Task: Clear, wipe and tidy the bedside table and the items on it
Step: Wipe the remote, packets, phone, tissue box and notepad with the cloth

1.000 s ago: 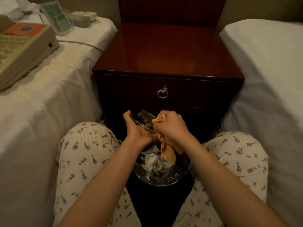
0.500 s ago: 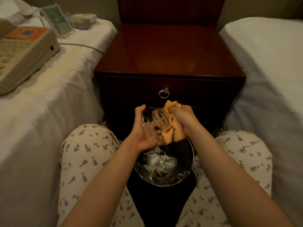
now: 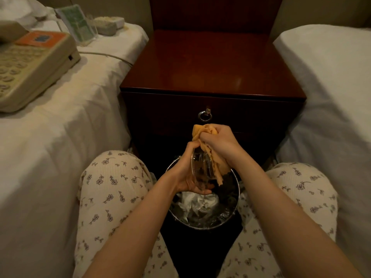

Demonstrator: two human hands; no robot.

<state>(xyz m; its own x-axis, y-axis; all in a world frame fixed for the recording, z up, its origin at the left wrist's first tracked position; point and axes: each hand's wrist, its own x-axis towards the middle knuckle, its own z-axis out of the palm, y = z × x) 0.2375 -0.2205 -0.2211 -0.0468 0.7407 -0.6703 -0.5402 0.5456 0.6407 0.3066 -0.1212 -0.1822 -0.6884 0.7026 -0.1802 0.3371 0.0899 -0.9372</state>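
Note:
My left hand (image 3: pixel 185 173) grips a clear glass dish (image 3: pixel 201 169), held on edge over a round bin (image 3: pixel 236 201). Against the dish's inner side my right hand (image 3: pixel 218 142) presses a bunched orange cloth (image 3: pixel 202 130), part of which hangs down past the dish toward the bin. The bin stands on the floor between my knees and holds crumpled white tissue. Beyond the hands is the dark red wooden bedside table (image 3: pixel 210 65), its top bare and glossy, with a ring pull (image 3: pixel 205 115) on the drawer.
On the white bed at left lie a beige telephone (image 3: pixel 30 65) with its cord (image 3: pixel 108 55), a clear stand holding a green card (image 3: pixel 77 23) and a small pale box (image 3: pixel 108 24). A second white bed (image 3: pixel 325 81) flanks the table on the right.
Both hands have turned the glass dish from tilted flat to standing on edge. The right hand with the cloth rose from below the dish to its upper side.

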